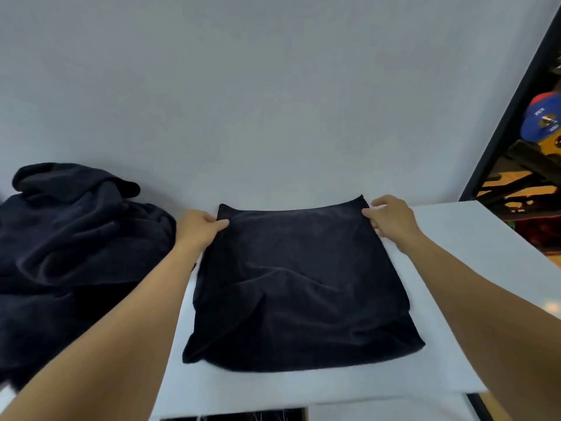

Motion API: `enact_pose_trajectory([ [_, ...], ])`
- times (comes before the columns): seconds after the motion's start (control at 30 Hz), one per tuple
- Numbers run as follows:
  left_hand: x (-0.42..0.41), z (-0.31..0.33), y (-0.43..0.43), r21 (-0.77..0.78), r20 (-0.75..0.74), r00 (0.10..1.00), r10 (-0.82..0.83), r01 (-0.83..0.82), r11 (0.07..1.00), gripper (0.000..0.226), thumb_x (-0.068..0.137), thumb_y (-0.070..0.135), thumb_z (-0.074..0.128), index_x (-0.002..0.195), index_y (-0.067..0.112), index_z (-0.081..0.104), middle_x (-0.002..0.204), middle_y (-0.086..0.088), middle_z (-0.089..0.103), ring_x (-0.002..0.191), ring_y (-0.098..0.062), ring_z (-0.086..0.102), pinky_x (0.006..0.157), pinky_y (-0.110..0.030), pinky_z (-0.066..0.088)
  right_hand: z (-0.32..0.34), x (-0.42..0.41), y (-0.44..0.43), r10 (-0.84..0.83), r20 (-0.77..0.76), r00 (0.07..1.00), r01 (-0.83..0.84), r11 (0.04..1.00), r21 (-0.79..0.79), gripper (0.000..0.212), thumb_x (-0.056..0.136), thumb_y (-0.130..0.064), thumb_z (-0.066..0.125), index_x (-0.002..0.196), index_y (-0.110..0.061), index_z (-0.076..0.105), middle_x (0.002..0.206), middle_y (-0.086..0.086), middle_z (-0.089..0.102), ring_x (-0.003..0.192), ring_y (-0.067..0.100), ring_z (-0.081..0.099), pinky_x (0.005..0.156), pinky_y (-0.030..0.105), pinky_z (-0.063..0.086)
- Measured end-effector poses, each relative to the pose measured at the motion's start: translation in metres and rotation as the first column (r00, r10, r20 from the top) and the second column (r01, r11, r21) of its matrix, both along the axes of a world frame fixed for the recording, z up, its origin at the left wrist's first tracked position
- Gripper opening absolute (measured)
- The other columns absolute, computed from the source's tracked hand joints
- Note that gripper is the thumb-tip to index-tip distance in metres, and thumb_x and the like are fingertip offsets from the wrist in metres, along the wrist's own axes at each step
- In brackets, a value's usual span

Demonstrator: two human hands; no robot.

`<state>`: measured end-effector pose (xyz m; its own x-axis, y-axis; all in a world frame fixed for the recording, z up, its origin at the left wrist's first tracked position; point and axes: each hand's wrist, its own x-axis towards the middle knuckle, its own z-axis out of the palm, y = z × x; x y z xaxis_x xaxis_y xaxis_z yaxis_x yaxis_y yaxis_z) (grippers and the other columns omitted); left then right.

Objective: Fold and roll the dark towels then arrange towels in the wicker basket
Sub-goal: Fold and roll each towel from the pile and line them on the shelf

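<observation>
A dark navy towel point(300, 287) lies folded into a rough square on the white table point(455, 299), with some creases near its front. My left hand point(198, 227) pinches its far left corner, thumb on top. My right hand point(391, 218) pinches its far right corner the same way. A heap of more dark towels point(76, 247) lies crumpled at the left of the table, touching my left forearm. No wicker basket is in view.
A plain grey wall point(273, 86) rises right behind the table. At the right, past a black frame point(510, 117), is a shelf with a blue cap point(543, 120). The table's right edge runs diagonally toward the front.
</observation>
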<state>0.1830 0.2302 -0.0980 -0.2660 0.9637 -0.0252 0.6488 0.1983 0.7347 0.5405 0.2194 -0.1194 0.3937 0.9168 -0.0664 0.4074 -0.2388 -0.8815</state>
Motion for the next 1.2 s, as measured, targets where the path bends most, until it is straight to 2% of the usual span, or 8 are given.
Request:
enact_pose_trajectory([
  [0.17,-0.008,0.000,-0.079,-0.021,0.119,0.992,-0.029,0.032,0.999,0.035,0.085,0.036,0.073,0.105,0.007,0.067,0.102,-0.006,0.068,0.101,-0.023,0.062,0.091,-0.036,0.049,0.004,-0.001,-0.075,0.089,0.031,0.996,-0.085,0.992,-0.097,0.033,0.088,-0.042,0.065,0.106,-0.014,0.060,0.106,0.008,0.064,0.088,0.025,0.060,0.065,0.031,0.042],
  [0.37,-0.031,0.001,-0.184,-0.127,0.216,0.968,-0.128,0.158,0.979,0.036,0.082,0.045,0.074,0.093,0.011,0.069,0.090,0.001,0.065,0.069,-0.010,0.053,0.054,-0.022,0.038,0.017,-0.007,-0.184,0.246,-0.016,0.969,-0.243,0.939,-0.244,0.034,0.088,-0.035,0.070,0.087,-0.002,0.062,0.069,0.008,0.056,0.062,0.018,0.042,0.049,0.024,0.026],
  [0.53,-0.035,-0.004,-0.225,-0.107,0.301,0.930,-0.211,0.253,0.962,0.032,0.076,0.023,0.083,0.101,0.011,0.066,0.094,-0.003,0.068,0.089,-0.013,0.065,0.076,-0.021,0.051,0.015,-0.018,-0.229,0.228,-0.051,0.972,-0.231,0.971,-0.068,0.010,0.082,-0.018,0.076,0.090,-0.015,0.070,0.077,0.003,0.064,0.061,0.014,0.048,0.046,0.019,0.032],
  [0.77,-0.036,-0.009,-0.243,0.193,0.274,0.945,-0.179,0.129,0.973,0.006,0.087,0.029,0.070,0.087,0.029,0.076,0.094,0.011,0.072,0.090,-0.011,0.066,0.085,-0.026,0.049,0.014,-0.021,-0.238,0.260,0.031,0.965,-0.255,0.959,-0.122,0.018,0.082,-0.019,0.077,0.095,-0.017,0.065,0.084,0.011,0.066,0.063,0.014,0.055,0.049,0.020,0.038],
  [0.9,-0.032,-0.016,-0.251,0.075,0.007,0.958,-0.287,0.286,0.955,0.022,0.078,0.037,0.079,0.096,0.033,0.066,0.083,0.014,0.061,0.080,-0.004,0.055,0.074,-0.020,0.040,0.014,-0.018,-0.240,0.343,0.195,0.919,-0.306,0.931,-0.197,0.018,0.079,-0.022,0.080,0.091,-0.014,0.068,0.084,0.003,0.067,0.074,0.014,0.062,0.061,0.019,0.044],
  [0.97,-0.027,-0.023,-0.252,0.161,-0.048,0.962,-0.268,0.272,0.949,0.014,0.083,0.031,0.075,0.080,0.024,0.064,0.070,0.010,0.056,0.068,-0.007,0.049,0.067,-0.022,0.038,0.015,-0.016,-0.244,0.327,0.121,0.937,-0.305,0.937,-0.169,0.012,0.083,-0.019,0.076,0.086,-0.009,0.069,0.072,0.002,0.064,0.062,0.012,0.056,0.056,0.019,0.041],
  [1.1,-0.030,-0.025,-0.257,0.215,0.283,0.939,-0.194,0.135,0.967,0.018,0.094,0.023,0.062,0.109,0.020,0.072,0.074,0.007,0.062,0.068,-0.014,0.055,0.071,-0.027,0.047,0.017,-0.008,-0.255,0.205,-0.306,0.929,-0.239,0.968,-0.074,0.007,0.089,-0.013,0.067,0.092,-0.008,0.063,0.082,0.010,0.058,0.065,0.014,0.051,0.054,0.025,0.035],
  [1.2,-0.037,-0.024,-0.262,0.162,0.488,0.865,-0.120,0.045,0.986,0.013,0.094,0.019,0.062,0.093,0.014,0.073,0.063,-0.001,0.051,0.063,-0.018,0.044,0.061,-0.026,0.037,0.017,-0.006,-0.265,0.074,-0.490,0.869,-0.097,0.995,-0.021,0.018,0.090,0.001,0.060,0.106,-0.006,0.060,0.088,0.012,0.057,0.067,0.016,0.053,0.057,0.029,0.037],
])
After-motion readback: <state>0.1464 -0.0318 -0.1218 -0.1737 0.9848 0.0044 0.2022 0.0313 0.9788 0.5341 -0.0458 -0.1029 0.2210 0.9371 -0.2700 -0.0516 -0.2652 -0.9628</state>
